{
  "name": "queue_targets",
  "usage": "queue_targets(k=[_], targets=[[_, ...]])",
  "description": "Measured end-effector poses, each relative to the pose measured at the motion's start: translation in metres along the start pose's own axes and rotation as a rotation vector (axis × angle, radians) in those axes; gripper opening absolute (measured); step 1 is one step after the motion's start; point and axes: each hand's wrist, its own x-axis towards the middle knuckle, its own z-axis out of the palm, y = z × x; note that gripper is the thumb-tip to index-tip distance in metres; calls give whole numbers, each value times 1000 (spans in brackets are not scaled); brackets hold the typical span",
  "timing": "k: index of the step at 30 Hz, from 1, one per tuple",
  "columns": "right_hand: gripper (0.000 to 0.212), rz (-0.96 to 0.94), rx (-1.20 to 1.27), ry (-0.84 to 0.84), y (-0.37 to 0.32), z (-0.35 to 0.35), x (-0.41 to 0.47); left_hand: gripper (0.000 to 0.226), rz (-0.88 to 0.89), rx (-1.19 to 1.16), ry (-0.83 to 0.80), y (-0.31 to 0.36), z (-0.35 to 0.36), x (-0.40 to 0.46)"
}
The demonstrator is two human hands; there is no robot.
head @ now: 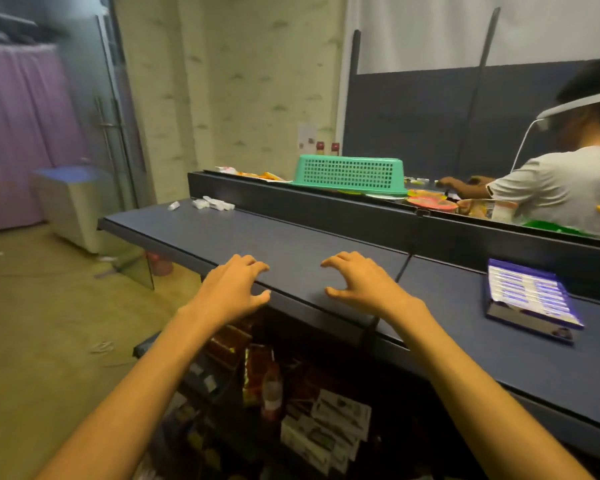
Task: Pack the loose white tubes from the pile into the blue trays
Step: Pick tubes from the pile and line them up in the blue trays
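Observation:
A few loose white tubes (212, 203) lie at the far left end of the dark blue table (291, 244), one more tube (174, 205) a little apart to their left. A blue tray (530, 295) filled with a row of white tubes sits on the table at the right. My left hand (234, 285) hovers over the table's near edge with fingers loosely curled and holds nothing. My right hand (359, 280) is beside it over the tabletop, fingers spread and bent, also holding nothing. Both hands are far from the tubes and the tray.
A raised dark ledge (326, 206) runs along the back of the table, with an upturned green basket (350, 174) on it. Another person (555, 188) works behind the ledge at the right. Boxes and a bottle (272, 389) lie under the table. A white cabinet (73, 202) stands at the left.

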Motion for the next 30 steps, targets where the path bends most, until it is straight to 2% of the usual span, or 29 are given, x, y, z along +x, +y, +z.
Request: queue_targets(k=[11, 21, 30], targets=[[50, -103, 31, -4, -90, 70, 166, 54, -133, -24, 35, -180, 23, 19], [53, -89, 25, 22, -129, 101, 331, 54, -115, -17, -12, -324, 35, 122], [53, -34, -13, -33, -147, 128, 435, 54, -63, -54, -52, -420, 61, 207]])
